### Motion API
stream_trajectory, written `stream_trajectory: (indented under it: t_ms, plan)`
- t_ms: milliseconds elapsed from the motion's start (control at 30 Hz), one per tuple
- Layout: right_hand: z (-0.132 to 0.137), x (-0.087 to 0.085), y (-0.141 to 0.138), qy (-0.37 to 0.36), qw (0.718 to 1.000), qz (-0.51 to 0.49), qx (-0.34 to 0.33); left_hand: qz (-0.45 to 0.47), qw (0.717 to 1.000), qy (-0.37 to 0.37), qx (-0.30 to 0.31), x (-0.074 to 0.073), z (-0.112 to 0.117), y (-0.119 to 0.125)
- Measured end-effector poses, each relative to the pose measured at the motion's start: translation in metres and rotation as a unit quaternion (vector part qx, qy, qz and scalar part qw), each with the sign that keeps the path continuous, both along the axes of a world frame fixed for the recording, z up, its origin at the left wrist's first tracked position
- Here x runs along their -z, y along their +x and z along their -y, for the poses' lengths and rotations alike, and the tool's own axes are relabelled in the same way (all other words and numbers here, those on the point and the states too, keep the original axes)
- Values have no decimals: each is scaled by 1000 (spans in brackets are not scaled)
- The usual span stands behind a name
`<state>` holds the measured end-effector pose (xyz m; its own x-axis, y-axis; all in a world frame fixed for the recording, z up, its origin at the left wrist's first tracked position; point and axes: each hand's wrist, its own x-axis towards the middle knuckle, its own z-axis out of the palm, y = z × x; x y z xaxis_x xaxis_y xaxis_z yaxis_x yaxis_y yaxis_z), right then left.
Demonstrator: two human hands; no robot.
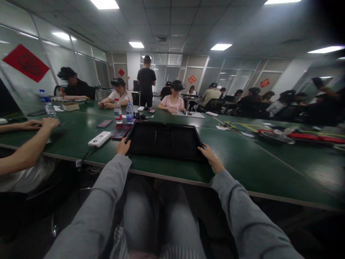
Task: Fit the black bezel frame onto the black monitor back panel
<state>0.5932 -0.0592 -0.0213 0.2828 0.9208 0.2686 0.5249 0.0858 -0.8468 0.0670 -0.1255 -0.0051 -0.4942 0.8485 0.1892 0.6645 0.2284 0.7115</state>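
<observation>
A black rectangular tray-like panel (164, 140) lies flat on the green table (242, 162) right in front of me. My left hand (123, 146) grips its near left corner, fingers curled over the edge. My right hand (207, 151) holds the near right corner the same way. Both grey sleeves reach forward from my lap. The underside of each grip is hidden.
A white power bank (99, 139) with a cable lies left of the panel. Two water bottles (118, 111) and small dark items stand behind it. Another person's forearms (27, 144) rest at the left. Several seated people fill the far side; cables and red tools (296, 136) lie at the right.
</observation>
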Motion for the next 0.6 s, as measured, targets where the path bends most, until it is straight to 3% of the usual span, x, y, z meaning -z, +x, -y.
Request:
stream_trajectory:
  t_ms: [133, 267, 600]
  plan:
    - [5, -11, -3, -24, 996, -73, -35, 0, 1000, 4, 5, -2, 0, 3]
    - [15, -10, -3, -8, 984, -166, -63, 24, 999, 23, -1, -1, -1, 3]
    - [18, -5, 17, 29, 986, -165, 18, 62, 996, 58, -9, 5, -7, -3]
